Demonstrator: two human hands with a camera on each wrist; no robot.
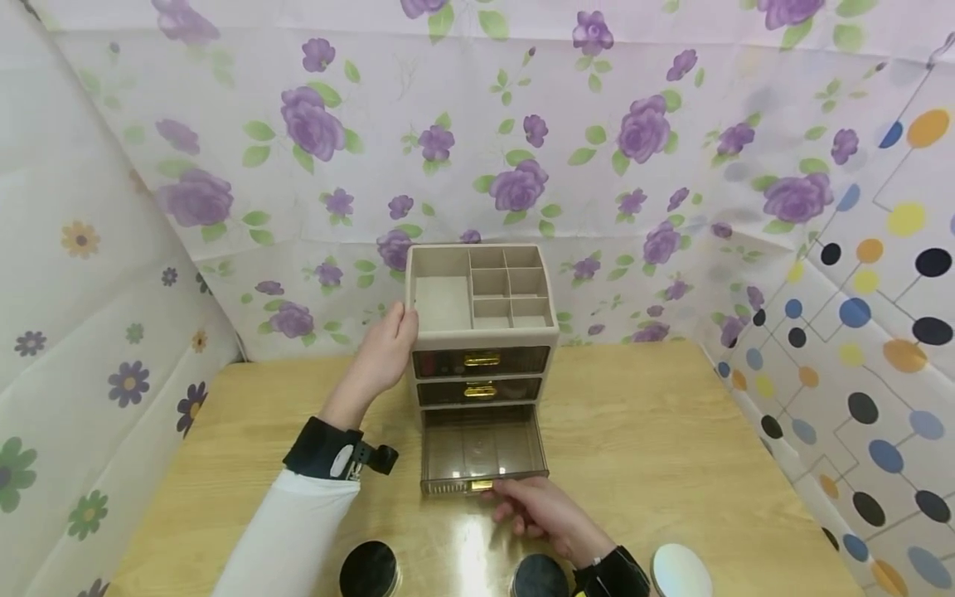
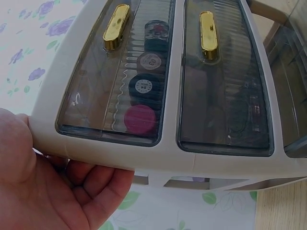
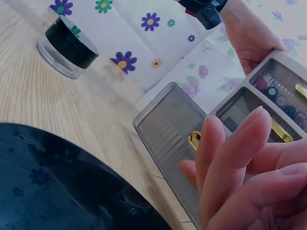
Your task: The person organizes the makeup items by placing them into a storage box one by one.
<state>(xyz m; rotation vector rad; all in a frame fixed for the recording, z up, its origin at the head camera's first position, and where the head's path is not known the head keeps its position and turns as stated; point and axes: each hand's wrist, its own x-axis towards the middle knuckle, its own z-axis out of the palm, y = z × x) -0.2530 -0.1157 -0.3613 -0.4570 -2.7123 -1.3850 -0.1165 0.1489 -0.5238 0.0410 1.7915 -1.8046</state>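
A beige desktop organizer (image 1: 485, 338) stands upright against the flowered cloth, with an open compartment tray on top and dark see-through drawers below. My left hand (image 1: 384, 352) grips its upper left side; in the left wrist view the fingers curl round the side edge. Its bottom drawer (image 1: 448, 487) is pulled out and looks bare inside. My right hand (image 1: 548, 514) pinches the gold handle (image 1: 481, 485) of that drawer, the other fingers loosely bent. Behind the shut top drawer front, small round-lidded items (image 2: 140, 119) show in a row.
Near the table's front edge are two jars with black lids, one on the left (image 1: 369, 570) and one by my right wrist (image 1: 539, 576). A white round lid (image 1: 681, 570) lies to their right. Patterned cloth walls (image 1: 858, 348) border the wooden table (image 1: 634, 439).
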